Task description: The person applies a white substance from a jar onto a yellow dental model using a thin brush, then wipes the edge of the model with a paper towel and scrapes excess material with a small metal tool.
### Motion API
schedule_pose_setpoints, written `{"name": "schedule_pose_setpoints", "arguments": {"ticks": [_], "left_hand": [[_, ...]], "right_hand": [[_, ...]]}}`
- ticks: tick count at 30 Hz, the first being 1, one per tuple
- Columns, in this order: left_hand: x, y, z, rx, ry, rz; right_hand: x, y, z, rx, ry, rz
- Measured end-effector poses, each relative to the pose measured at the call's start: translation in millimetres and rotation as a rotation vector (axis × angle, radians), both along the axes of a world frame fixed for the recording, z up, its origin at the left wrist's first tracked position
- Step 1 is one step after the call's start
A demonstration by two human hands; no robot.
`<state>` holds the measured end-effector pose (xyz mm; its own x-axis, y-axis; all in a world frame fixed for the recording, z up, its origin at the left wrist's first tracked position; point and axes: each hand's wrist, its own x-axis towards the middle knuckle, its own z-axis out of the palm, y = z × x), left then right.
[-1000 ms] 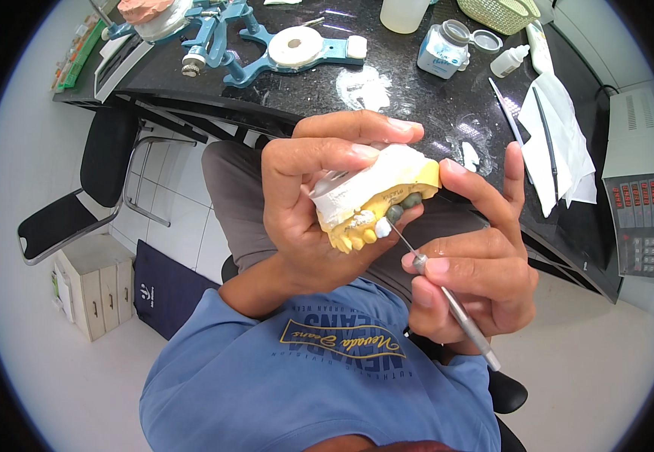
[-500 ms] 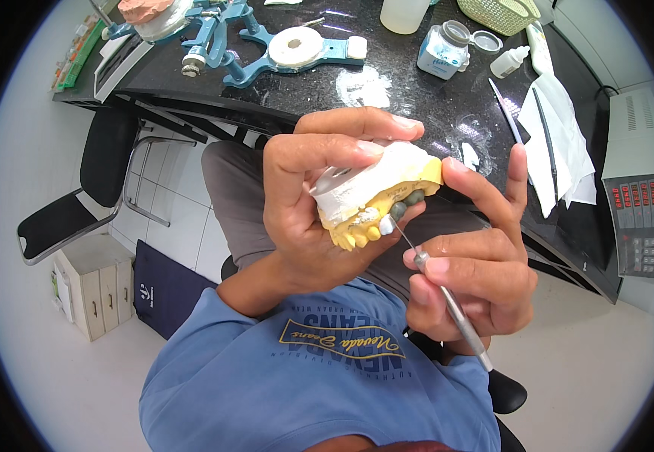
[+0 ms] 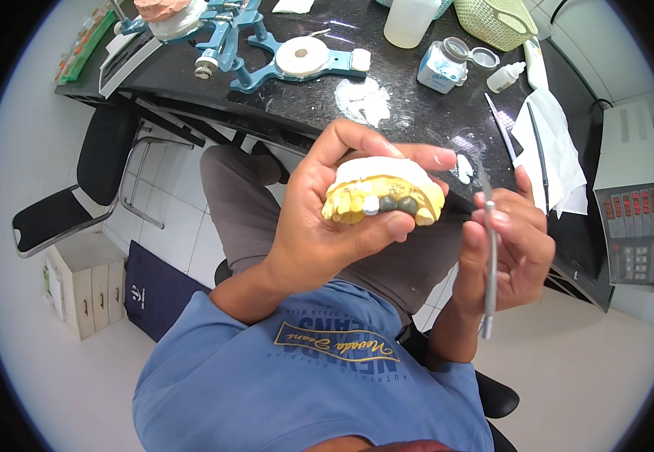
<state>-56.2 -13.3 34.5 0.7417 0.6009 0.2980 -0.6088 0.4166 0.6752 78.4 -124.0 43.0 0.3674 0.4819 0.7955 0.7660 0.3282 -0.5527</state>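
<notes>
My left hand [image 3: 308, 207] grips a dental model [image 3: 380, 181] with a white plaster base and a yellow tooth row turned toward me. Among the yellow teeth are one white tooth [image 3: 371, 205] and two dark grey-green ones [image 3: 397, 204]; my thumb lies just below them. To the right, my right hand [image 3: 515, 245] is closed round a slim metal dental carving instrument [image 3: 490, 264], held nearly upright and apart from the model. Its upper tip is blurred, close to a small white lump [image 3: 463, 169] on the black worktop.
A blue articulator [image 3: 297, 64] stands on the black worktop [image 3: 289, 109] at the back left. White powder [image 3: 363, 102], an open jar [image 3: 443, 66], a dropper bottle [image 3: 505, 77] and tissue [image 3: 560, 151] with thin tools lie beyond my hands. At far right is a grey control unit [image 3: 632, 226].
The instrument has left the white tooth and moved right and up, toward the white lump. My left hand has turned the model so its tooth row faces me.
</notes>
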Motion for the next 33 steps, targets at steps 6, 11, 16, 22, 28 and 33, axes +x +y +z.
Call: {"name": "schedule_pose_setpoints", "arguments": {"ticks": [6,11,16,22,28,33], "left_hand": [[2.0,-1.6,-3.2,0.03,0.075,0.005],[-2.5,2.3,2.5,-0.023,0.089,0.025],[-3.5,1.0,5.7,-0.003,0.11,0.082],[-9.6,-5.7,18.8,-0.063,0.185,0.01],[-11.1,-13.0,15.3,-0.12,0.332,-0.009],[-13.9,-16.9,12.3,-0.166,0.323,-0.049]], "right_hand": [[-5.2,7.4,4.2,-0.075,-0.164,0.003],[5.1,-3.9,-1.1,-0.033,-0.304,0.002],[1.5,0.3,3.2,0.165,-0.009,0.091],[-7.7,4.4,24.1,0.011,-0.013,0.164],[-14.5,15.8,30.1,-0.196,0.063,0.209],[-11.6,17.6,23.3,-0.296,0.099,0.113]]}}
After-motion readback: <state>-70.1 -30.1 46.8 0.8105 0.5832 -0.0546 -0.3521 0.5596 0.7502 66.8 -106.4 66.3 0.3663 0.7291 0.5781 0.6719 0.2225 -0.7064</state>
